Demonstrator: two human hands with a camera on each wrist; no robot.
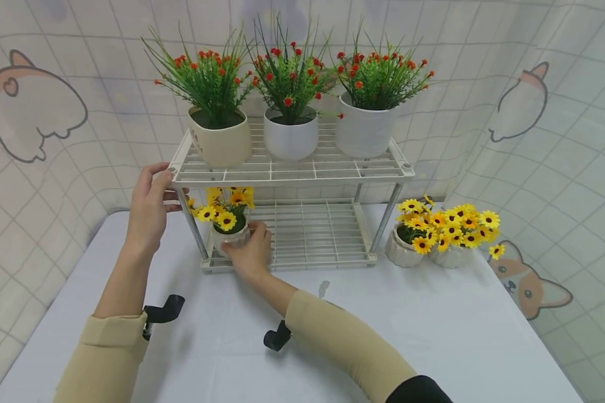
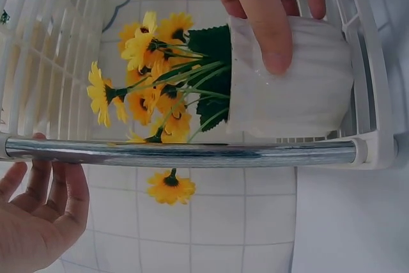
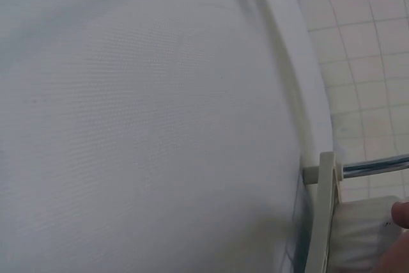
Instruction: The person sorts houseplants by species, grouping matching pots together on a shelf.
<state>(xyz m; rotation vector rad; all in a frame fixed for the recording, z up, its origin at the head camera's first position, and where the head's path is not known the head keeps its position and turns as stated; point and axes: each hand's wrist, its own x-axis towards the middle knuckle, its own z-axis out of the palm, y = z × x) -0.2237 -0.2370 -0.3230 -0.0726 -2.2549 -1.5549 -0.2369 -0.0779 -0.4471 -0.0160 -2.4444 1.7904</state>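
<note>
On the lower tier of the white two-tier wire rack (image 1: 292, 183), at its left end, is a small white pot (image 1: 230, 237) of yellow artificial flowers (image 1: 226, 212). My right hand (image 1: 252, 252) grips this pot from its right side. In the left wrist view, the right thumb (image 2: 275, 43) lies along the ribbed pot wall. My left hand (image 1: 148, 210) holds the rack's upper left corner, its fingers reaching behind the metal post (image 2: 185, 152). The right wrist view catches only part of the pot (image 3: 364, 231) and a fingertip of the right hand (image 3: 399, 218) at the lower right edge.
Three larger pots with red flowers, one cream (image 1: 222, 140) and two white (image 1: 291, 134), stand on the upper tier. Two small pots of yellow flowers (image 1: 405, 246) stand on the white tablecloth (image 1: 433, 324) right of the rack. A tile-patterned curtain (image 1: 121, 112) hangs behind.
</note>
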